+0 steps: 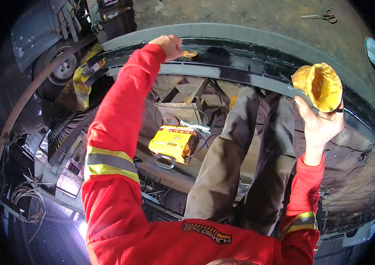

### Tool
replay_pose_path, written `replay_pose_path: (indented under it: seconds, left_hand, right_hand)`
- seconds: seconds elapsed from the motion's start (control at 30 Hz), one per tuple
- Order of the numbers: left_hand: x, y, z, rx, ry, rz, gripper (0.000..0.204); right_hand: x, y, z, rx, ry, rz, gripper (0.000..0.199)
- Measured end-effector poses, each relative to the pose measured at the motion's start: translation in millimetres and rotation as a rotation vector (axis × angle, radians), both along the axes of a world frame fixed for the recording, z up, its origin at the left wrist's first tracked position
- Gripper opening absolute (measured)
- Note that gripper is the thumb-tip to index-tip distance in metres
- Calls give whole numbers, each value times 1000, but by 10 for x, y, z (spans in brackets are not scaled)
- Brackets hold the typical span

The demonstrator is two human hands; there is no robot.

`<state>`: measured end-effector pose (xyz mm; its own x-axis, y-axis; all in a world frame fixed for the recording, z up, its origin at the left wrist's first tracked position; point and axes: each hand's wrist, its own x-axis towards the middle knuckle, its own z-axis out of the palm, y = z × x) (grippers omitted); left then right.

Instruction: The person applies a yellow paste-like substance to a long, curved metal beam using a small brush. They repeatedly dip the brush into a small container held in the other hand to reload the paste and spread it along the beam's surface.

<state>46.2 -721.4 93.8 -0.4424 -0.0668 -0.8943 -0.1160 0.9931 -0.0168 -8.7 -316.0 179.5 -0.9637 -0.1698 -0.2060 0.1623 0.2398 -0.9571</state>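
Meanwhile, a yellow cup-like container [329, 90] was gripped by the right hand [319, 127] above the grey beam's [240, 34] right part, while the left hand [169, 47], contents indiscernible, was held closed over its left.

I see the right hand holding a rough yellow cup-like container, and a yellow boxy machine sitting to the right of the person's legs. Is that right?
Not quite: the yellow boxy machine sits to the left of the person's legs, as the head view shows. The right hand is indeed holding the rough yellow cup-like container.
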Motion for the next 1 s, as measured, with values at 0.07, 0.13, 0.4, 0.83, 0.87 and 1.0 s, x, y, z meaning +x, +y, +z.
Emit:
replay_pose_path:
  seconds: [0.07,0.13,0.4,0.83,0.87,1.0]
  left_hand:
    - [-123,-104,-17,-4,-24,-32,31]
    - [-50,-93,-73,-253,-34,-148,33]
    - [-460,577,-289,138,-131,82,34]
    - [-491,544,-256,-264,-175,-320,45]
    - [-491,751,-213,-199,-152,-362,45]
    - [-796,1072,-131,137,-106,-200,43]
  right_hand:
    - [-3,18,-11,11,2,-22,74]
    - [-11,88,-35,17,-51,-22,75]
    - [-13,178,-60,22,-38,-35,76]
    - [-118,425,-158,10,-106,-46,74]
    - [-139,439,-128,3,-104,-52,74]
    - [-156,511,-117,-39,-125,-84,74]
